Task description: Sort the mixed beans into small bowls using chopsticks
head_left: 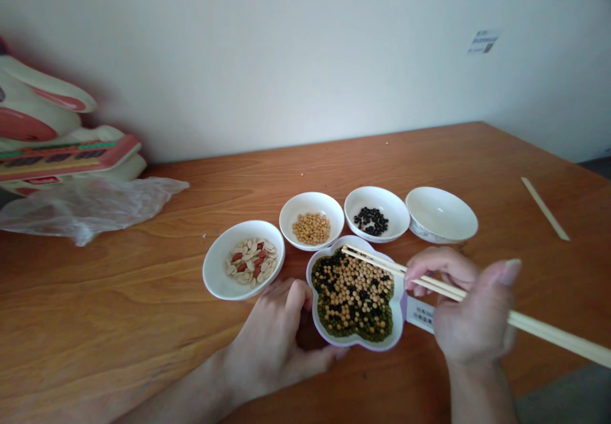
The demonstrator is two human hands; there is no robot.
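Beyond the person at work I see a pale wall [286, 61], with the wooden worktop [119, 309] pushed up against it. An animal-shaped toy [62, 134] with a keyboard fills the far left corner, well out of the way, a crumpled plastic bag [109, 204] in front of it.

The hands are apart, each busy. The left hand [277, 335] curls round the near left edge of a flower-shaped dish [398, 312], thumb below and fingers at the side, probably to keep it from sliding. The right hand [472, 316] is closed on wooden chopsticks [382, 261], whose tips meet inside the dish's far edge; whether they pinch anything I can't tell.

Four white bowls arc round the dish, likely to be within easy reach: the peanut bowl [214, 265], the yellow-bean bowl [312, 203], the black-bean bowl [382, 198] and a bare-looking bowl [442, 214]. A pale stick [545, 210] lies off right, and a printed label [420, 314] shows beside the dish.

Smallest are the mixed beans [363, 284], yellow, black and green, inside the dish.
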